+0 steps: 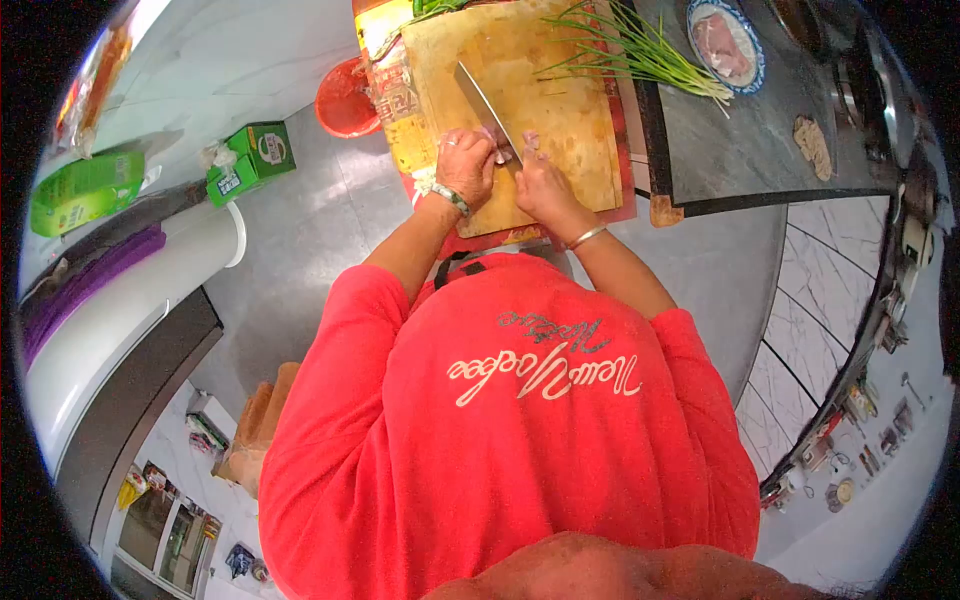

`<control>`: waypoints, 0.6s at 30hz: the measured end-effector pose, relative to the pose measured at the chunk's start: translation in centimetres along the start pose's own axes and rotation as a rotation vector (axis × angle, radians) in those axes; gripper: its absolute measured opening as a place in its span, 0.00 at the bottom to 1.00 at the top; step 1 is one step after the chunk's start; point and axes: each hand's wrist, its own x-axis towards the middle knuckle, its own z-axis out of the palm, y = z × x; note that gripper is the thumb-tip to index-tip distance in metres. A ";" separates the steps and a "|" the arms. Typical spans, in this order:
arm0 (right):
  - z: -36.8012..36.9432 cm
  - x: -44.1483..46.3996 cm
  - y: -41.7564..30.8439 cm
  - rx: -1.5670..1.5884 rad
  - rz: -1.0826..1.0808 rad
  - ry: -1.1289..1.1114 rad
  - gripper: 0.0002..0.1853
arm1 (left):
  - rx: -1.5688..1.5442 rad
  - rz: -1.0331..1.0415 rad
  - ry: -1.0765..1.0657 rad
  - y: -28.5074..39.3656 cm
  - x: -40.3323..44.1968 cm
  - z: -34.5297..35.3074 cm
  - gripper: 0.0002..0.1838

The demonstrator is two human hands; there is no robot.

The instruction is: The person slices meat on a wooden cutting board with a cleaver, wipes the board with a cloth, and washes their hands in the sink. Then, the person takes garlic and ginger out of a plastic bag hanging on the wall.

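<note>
My right hand [540, 187] is closed round the handle of a knife [486, 102], whose blade points up and to the left over a wooden cutting board [570, 110]. Left of the blade, my left hand [466, 165] has its fingers curled on a small purplish piece of food [500, 156] at the blade's edge. Another purplish piece [531, 141] lies just right of the blade, above my right hand. Long green stalks [650, 62] stretch from the board's upper right onto the dark counter.
A red bin [349, 98] stands left of the board. On the dark counter [740, 140] are a blue-rimmed plate with pale meat [725, 45] and a beige lump [812, 148]. Green boxes [262, 155] sit at the left. More green vegetables [432, 8] lie at the board's top edge.
</note>
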 end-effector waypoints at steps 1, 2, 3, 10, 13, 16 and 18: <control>-0.4 -0.5 0.0 -0.001 0.000 0.006 0.09 | -0.007 -0.022 -0.005 0.0 -0.1 0.0 0.05; -1.2 -1.4 0.1 -0.002 0.081 -0.095 0.09 | -0.016 -0.045 -0.009 0.0 0.0 0.0 0.05; -2.0 -2.4 0.1 -0.003 0.162 -0.201 0.09 | -0.019 -0.043 -0.006 0.0 0.0 0.0 0.05; -3.5 -5.9 0.4 -0.066 0.144 -0.200 0.09 | -0.020 -0.063 -0.026 0.0 0.0 -0.2 0.05; -4.1 -6.1 0.0 -0.031 0.073 -0.227 0.09 | -0.029 -0.067 -0.040 -0.1 -0.2 0.0 0.05; -3.8 -6.1 0.2 -0.003 0.081 -0.214 0.09 | -0.025 -0.063 -0.027 -0.2 -0.2 0.1 0.05; -3.8 -5.9 0.0 0.033 0.096 -0.237 0.09 | -0.016 -0.062 -0.021 -0.3 -0.3 0.2 0.05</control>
